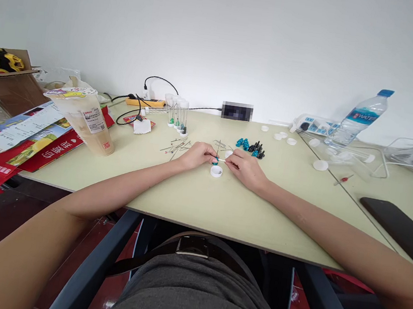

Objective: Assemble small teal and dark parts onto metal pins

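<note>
My left hand (pixel 199 154) rests on the pale green table (pixel 222 207) and pinches a small teal connector (pixel 215 161) at its fingertips. My right hand (pixel 244 168) pinches a thin metal pin (pixel 222 160) whose tip meets the teal piece. A white cap (pixel 216 171) lies just below both hands. Behind them sit a cluster of teal pieces (pixel 242 142) and black pieces (pixel 257 150), and loose metal pins (pixel 177 146) lie to the left.
Clear tubes (pixel 178 115) stand at the back, beside a power strip (pixel 145 102) with cables. A drink cup (pixel 89 121) and printed red packaging (pixel 21 143) sit left. A water bottle (pixel 359 119), white caps (pixel 320 165) and a dark phone (pixel 398 225) are right.
</note>
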Demonstrator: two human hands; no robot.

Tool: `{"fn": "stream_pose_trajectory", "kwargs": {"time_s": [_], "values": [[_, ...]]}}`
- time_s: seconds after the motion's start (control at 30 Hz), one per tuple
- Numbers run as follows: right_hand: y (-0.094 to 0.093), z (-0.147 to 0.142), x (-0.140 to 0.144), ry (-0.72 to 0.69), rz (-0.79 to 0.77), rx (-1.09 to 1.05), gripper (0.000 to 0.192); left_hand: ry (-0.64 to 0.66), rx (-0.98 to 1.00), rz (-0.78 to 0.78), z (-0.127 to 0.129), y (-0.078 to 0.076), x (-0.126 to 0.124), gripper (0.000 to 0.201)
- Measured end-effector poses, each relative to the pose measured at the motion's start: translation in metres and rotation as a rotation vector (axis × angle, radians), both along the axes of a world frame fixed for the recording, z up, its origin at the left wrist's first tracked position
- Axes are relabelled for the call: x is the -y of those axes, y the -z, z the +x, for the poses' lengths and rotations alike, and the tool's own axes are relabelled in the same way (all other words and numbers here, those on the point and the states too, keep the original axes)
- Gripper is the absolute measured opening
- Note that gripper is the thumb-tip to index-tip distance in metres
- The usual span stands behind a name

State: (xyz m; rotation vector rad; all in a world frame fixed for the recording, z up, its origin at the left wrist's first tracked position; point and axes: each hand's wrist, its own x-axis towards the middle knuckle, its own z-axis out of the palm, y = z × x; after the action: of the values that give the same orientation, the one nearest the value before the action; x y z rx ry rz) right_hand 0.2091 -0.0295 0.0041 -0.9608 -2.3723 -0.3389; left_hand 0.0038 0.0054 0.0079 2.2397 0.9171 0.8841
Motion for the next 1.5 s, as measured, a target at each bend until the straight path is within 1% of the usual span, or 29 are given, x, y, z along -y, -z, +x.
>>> {"fn": "stream_pose_trajectory", "kwargs": {"time_s": [0.17,0.23,0.4,0.57,0.67,0.77,0.87,1.03,1.13,1.2,1.3,1.37,1.43,1.5], "values": [[0.0005,0.0,-0.0002,-0.023,-0.002,-0.015,0.026,0.038,0.154,-0.219,0.0,0.0039,-0.0024,0.02],[0.0007,0.0001,-0.0003,-0.028,-0.004,-0.018,0.026,0.045,0.181,-0.266,0.0,0.0034,-0.0015,0.021],[0.0006,-0.0001,-0.0001,-0.023,-0.02,-0.026,0.025,0.078,0.188,-0.247,0.0001,0.0,0.0017,0.022],[-0.0009,-0.001,-0.0001,-0.039,-0.068,-0.081,0.024,0.037,0.165,-0.199,0.0013,-0.0014,0.0039,0.022],[-0.0032,-0.0009,-0.0002,-0.064,-0.16,-0.169,0.023,0.066,0.188,-0.221,0.0028,-0.0009,0.0048,0.021],[-0.0056,-0.0005,0.0001,-0.077,-0.346,-0.277,0.023,0.091,0.201,-0.225,0.004,0.0001,0.0048,0.02],[-0.0072,-0.0007,0.0006,-0.076,-0.521,-0.38,0.023,0.087,0.162,-0.159,0.0046,0.0014,0.0034,0.018],[-0.0074,-0.0014,-0.0002,-0.068,-0.685,-0.516,0.025,0.04,0.069,-0.022,0.0053,0.0013,0.0011,0.015],[-0.0053,-0.0013,-0.0028,-0.067,-0.818,-0.601,0.028,0.021,0.042,0.016,0.0057,-0.0001,0.0013,0.014],[-0.0034,-0.0014,-0.0048,-0.073,-0.89,-0.653,0.03,0.024,0.043,0.013,0.0058,-0.0008,0.0018,0.014],[-0.002,-0.0023,-0.0064,-0.098,-0.948,-0.727,0.032,0.055,0.066,-0.036,0.0057,-0.0015,0.002,0.014],[-0.0025,-0.0032,-0.0058,-0.129,-0.956,-0.756,0.034,0.069,0.09,-0.087,0.0056,-0.002,0.0017,0.014],[-0.0034,-0.004,-0.0043,-0.158,-0.931,-0.746,0.037,0.073,0.108,-0.135,0.0048,-0.003,0.001,0.014],[-0.0042,-0.0043,-0.0025,-0.171,-0.874,-0.687,0.038,0.061,0.117,-0.159,0.0031,-0.0046,0.0,0.014]]}}
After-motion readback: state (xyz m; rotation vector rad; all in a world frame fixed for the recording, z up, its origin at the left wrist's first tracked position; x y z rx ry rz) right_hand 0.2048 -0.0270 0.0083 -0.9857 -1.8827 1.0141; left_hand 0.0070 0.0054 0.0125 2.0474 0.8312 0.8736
